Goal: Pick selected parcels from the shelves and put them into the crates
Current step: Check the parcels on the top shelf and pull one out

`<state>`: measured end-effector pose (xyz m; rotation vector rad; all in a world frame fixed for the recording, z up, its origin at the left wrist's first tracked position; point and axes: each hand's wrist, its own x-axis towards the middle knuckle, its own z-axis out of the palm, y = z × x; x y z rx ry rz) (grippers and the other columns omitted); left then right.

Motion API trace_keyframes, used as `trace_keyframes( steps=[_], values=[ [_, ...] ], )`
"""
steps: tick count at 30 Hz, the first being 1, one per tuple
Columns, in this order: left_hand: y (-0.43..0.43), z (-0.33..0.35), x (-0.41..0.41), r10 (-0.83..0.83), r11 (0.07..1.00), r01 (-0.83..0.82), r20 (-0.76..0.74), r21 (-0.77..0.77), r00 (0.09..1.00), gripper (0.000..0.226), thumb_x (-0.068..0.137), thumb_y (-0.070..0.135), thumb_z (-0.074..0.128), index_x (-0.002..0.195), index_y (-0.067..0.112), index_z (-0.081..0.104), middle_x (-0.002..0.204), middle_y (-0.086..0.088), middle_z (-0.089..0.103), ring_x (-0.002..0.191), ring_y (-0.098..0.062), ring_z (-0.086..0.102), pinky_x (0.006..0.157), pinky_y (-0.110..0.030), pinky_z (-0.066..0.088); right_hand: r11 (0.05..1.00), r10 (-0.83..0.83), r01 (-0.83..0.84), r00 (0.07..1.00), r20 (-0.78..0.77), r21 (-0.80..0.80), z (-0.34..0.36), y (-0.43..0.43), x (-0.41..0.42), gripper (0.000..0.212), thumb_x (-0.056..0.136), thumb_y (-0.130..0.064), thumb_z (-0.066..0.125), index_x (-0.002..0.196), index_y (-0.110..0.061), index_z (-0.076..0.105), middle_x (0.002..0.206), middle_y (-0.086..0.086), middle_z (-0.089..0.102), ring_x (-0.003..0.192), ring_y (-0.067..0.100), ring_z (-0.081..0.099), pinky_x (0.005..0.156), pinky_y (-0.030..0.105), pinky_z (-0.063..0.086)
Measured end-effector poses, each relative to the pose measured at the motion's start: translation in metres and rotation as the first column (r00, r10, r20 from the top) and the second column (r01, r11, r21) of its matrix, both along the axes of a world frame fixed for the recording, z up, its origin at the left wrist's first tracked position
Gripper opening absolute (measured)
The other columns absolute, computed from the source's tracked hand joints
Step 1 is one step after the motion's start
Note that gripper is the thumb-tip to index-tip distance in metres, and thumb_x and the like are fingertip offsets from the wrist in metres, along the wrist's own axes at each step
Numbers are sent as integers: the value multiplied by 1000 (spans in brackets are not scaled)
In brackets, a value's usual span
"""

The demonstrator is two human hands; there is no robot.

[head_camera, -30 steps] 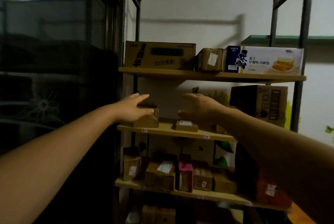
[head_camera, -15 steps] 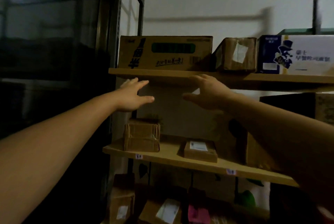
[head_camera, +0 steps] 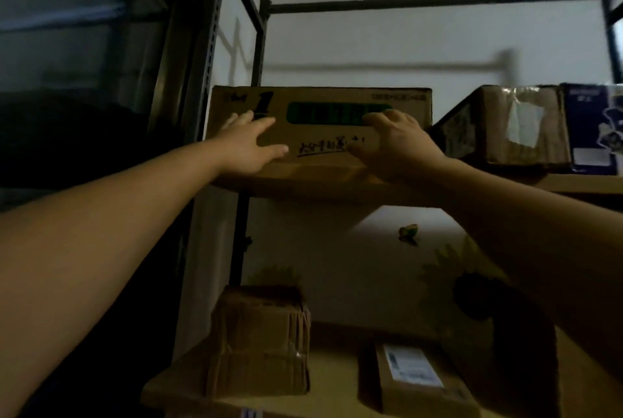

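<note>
Left hand (head_camera: pixel 251 144) and right hand (head_camera: pixel 394 144), both released, rest on the front of the long carton (head_camera: pixel 323 164). It is best gripped at both ends before being drawn level off the upper shelf (head_camera: pixel 303 186).

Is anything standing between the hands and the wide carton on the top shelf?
Nothing visible does. The left hand and right hand both lie open on the wide carton's front face. The crates are out of view.

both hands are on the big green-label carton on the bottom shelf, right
Wrong shelf. In the head view the left hand and right hand are on the big green-label carton, but it sits on the upper shelf, above the one holding the small brown box.
</note>
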<state>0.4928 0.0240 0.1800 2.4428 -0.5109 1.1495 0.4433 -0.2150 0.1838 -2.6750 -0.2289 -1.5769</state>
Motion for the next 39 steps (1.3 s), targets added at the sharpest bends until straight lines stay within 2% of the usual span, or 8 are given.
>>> trace_keyframes(
  steps=[8, 12, 15, 19, 22, 26, 32, 39],
  values=[
    [8, 61, 57, -20, 999, 15, 169, 31, 985, 74, 89, 57, 46, 150, 33, 12, 160, -1, -4, 146, -25, -11, 117, -48, 2, 988, -140, 134, 988, 70, 83, 49, 0, 38, 76, 91, -62, 46, 151, -25, 21, 157, 9, 21, 143, 33, 19, 115, 51, 23],
    [11, 82, 79, 34, 999, -25, 251, -36, 967, 75, 90, 55, 48, 151, 30, 11, 160, -3, -4, 145, -27, -12, 117, -46, -1, 972, -212, 201, 974, 83, 119, 71, -12, 53, 77, 90, -63, 46, 152, -25, 19, 158, 11, 17, 145, 34, 16, 117, 52, 20],
    [16, 92, 100, 135, 990, -118, 258, -79, 957, 78, 87, 62, 45, 151, 34, 8, 160, -2, -6, 144, -29, -17, 115, -52, -3, 964, -240, 225, 966, 96, 139, 83, -20, 66, 81, 87, -71, 41, 152, -29, 17, 161, 8, 10, 148, 32, 7, 118, 57, 10],
    [22, 105, 122, 235, 971, -220, 201, -92, 951, 84, 80, 76, 36, 148, 43, -2, 159, -1, -14, 141, -33, -24, 111, -61, -6, 950, -238, 216, 968, 75, 225, 90, -33, 84, 88, 80, -82, 35, 152, -39, 5, 162, 2, -12, 147, 33, -14, 112, 67, -2],
    [25, 105, 130, 234, 970, -222, 143, -95, 962, 88, 76, 80, 35, 147, 44, -2, 160, 0, -6, 142, -36, -20, 111, -64, -4, 954, -204, 183, 976, 70, 239, 90, -37, 95, 89, 77, -84, 39, 149, -37, 20, 162, 2, 2, 147, 35, -13, 109, 72, 1],
    [33, 103, 126, 236, 970, -219, 185, -108, 954, 99, 68, 81, 48, 148, 38, 7, 156, -4, 13, 142, -39, -1, 110, -65, 16, 956, -185, 148, 975, 127, 255, 92, -35, 87, 82, 76, -81, 46, 139, -29, 37, 148, 6, 31, 142, 33, 15, 105, 67, 27],
    [36, 92, 108, 172, 973, -110, 324, -203, 930, 95, 67, 69, 64, 144, 27, 28, 145, -7, 25, 138, -35, 8, 108, -57, 28, 959, -187, 124, 953, 238, 256, 81, -31, 67, 79, 76, -77, 51, 138, -30, 37, 145, 5, 32, 138, 33, 19, 103, 59, 32],
    [46, 70, 91, 140, 962, -4, 476, -274, 868, 83, 68, 62, 69, 134, 24, 38, 135, -5, 29, 136, -31, 11, 104, -53, 33, 955, -173, 78, 930, 323, 287, 64, -22, 43, 76, 76, -74, 55, 135, -30, 38, 141, 7, 30, 137, 32, 20, 108, 55, 29]
  ],
)
